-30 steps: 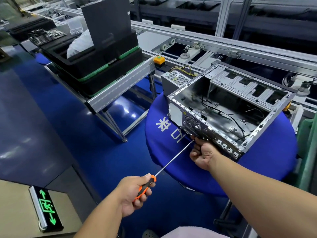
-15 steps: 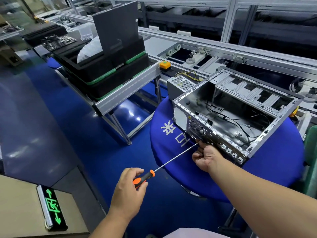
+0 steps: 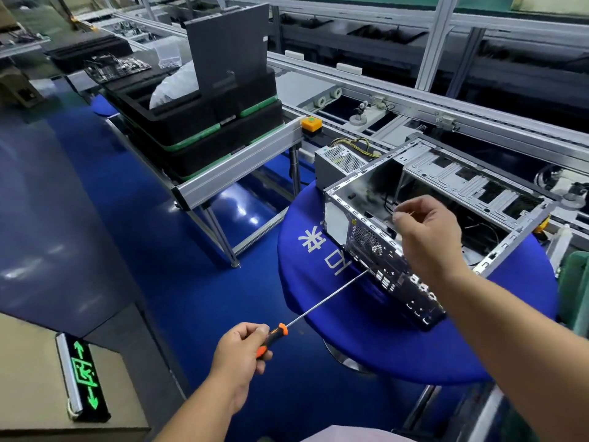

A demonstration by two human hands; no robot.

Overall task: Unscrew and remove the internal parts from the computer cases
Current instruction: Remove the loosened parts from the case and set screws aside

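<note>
— While our left hand [image 3: 237, 355] grips the screwdriver [image 3: 322, 303], its tip at the back panel, how will the case [image 3: 424, 218] on the blue table [image 3: 414, 352] handle?
— Stiff, sharp-edged; we'd hold its rim. Our right hand [image 3: 428, 231] pinches something tiny; what, we cannot tell.

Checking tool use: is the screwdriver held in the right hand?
No, the left hand grips the screwdriver; the right hand is raised above the case.

What I can't make out

My right hand [image 3: 427, 231] covers part of the computer case [image 3: 382, 250] rim; whatever my fingertips pinch is too small to tell.
</note>
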